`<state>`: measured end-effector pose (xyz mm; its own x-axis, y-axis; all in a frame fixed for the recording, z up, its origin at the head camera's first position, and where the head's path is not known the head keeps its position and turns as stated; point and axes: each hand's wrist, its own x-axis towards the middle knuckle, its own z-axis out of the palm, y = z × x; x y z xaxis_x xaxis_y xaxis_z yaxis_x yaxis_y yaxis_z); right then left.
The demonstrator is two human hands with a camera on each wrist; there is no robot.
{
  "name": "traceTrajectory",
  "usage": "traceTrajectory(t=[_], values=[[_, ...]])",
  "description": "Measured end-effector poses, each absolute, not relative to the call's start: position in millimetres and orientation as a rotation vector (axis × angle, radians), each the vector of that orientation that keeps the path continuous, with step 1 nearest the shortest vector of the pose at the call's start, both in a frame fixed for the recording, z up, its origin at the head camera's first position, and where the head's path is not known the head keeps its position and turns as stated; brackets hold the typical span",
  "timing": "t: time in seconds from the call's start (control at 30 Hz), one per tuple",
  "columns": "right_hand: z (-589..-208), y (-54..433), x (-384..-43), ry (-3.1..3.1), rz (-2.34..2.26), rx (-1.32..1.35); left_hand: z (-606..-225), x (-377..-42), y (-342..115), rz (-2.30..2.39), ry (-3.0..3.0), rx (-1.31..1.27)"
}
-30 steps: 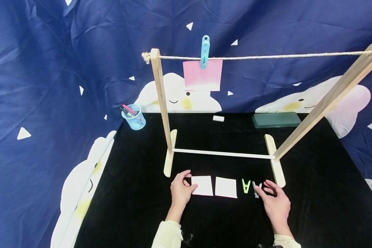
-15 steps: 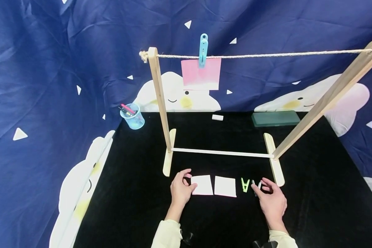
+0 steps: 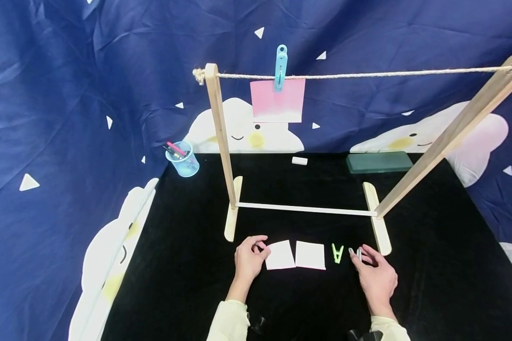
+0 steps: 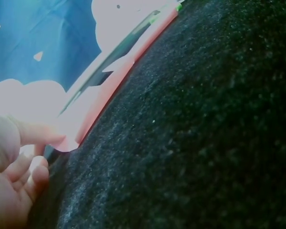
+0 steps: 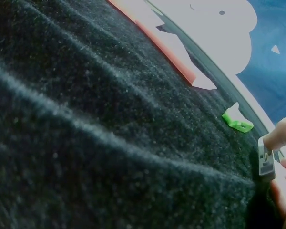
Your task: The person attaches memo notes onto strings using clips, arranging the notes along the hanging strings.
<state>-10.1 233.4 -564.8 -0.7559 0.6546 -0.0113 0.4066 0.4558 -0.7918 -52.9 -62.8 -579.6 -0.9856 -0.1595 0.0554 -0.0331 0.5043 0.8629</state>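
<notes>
My left hand pinches the left edge of a small sheet of paper, which lies slightly turned. In the left wrist view the thumb bends up the near corner of that sheet, whose edge looks pink. A second white-faced sheet lies just right of it. Beyond that, a light green clothespin rests on the black cloth. My right hand pinches a grey clothespin between thumb and fingers, low over the cloth; the hand partly hides it in the head view.
Behind the hands stands a wooden frame with a rope across its top. A blue clothespin holds a pink sheet there. Farther back are a pen cup, a white block and a dark green case.
The left sheet has turned a little and shifted right at its near edge, with my left fingers at its side. My right fingers have closed around the grey clothespin.
</notes>
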Motion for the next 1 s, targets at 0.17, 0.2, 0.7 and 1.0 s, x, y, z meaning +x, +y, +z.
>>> traceTrajectory(t=[0.17,0.2,0.7,1.0], values=[[-565.5,235.1,-6.2,-2.452,1.115,-0.865,-580.6,-53.3,-64.7,-1.532,-2.574,0.082],[-565.9,235.4,-5.3,-2.464,1.09,-0.852,-580.7,-53.3,-65.2,-1.538,-2.57,0.066],[-565.0,236.6,-1.6,-2.492,0.892,-0.671,-585.9,-52.2,-67.4,-1.792,-2.368,-0.032],[-565.8,237.9,-3.0,-2.518,0.875,-0.662,-579.8,-50.1,-62.6,-1.823,-2.286,0.029]])
